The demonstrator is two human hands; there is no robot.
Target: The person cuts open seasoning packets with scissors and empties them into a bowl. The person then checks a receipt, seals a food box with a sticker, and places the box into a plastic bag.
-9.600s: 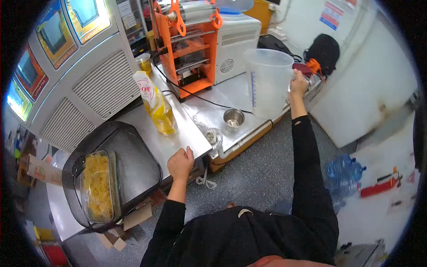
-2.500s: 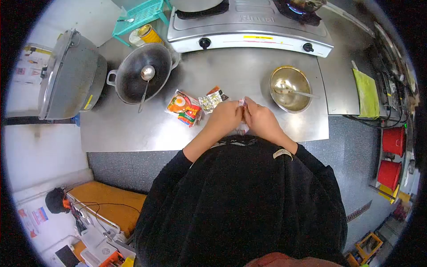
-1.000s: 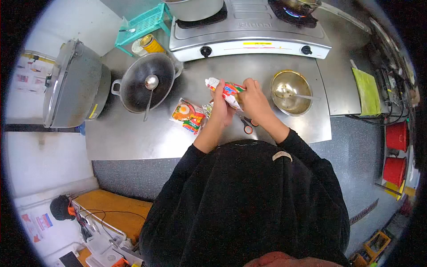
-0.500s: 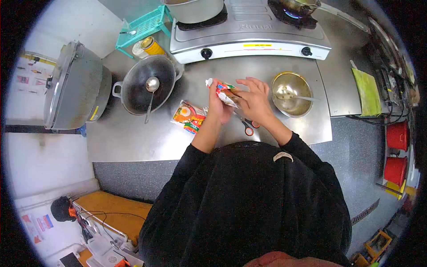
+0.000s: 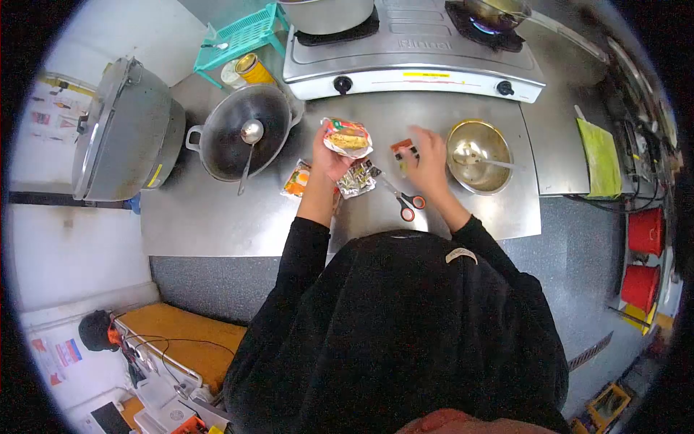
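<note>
My left hand (image 5: 332,160) is wrapped round an opened instant noodle packet (image 5: 348,124), its mouth turned up so the pale noodle block (image 5: 348,140) shows. To the right, my right hand (image 5: 429,160) has a small red-and-dark seasoning sachet (image 5: 405,150) at its thumb and fingers, apart from the packet. On the counter below the left hand lie a silver foil sachet (image 5: 358,181) and another noodle packet (image 5: 296,179), partly covered by my forearm. Scissors (image 5: 408,204) with orange-and-black handles rest below the right hand. Beside that hand stands a metal bowl (image 5: 499,181) with a spoon in it.
A dark wok (image 5: 224,148) holding a ladle (image 5: 251,132) sits left. Behind is a two-burner gas stove (image 5: 412,65) with a pot (image 5: 329,16) and, over a lit flame, a pan (image 5: 499,11). A big lidded pot (image 5: 134,137) stands far left; a green cloth (image 5: 600,155) lies right.
The right hand has come away from the packet's mouth and moved right with the seasoning sachet. The left hand has tilted the packet, exposing the noodles. The silver sachet and scissors now show more fully.
</note>
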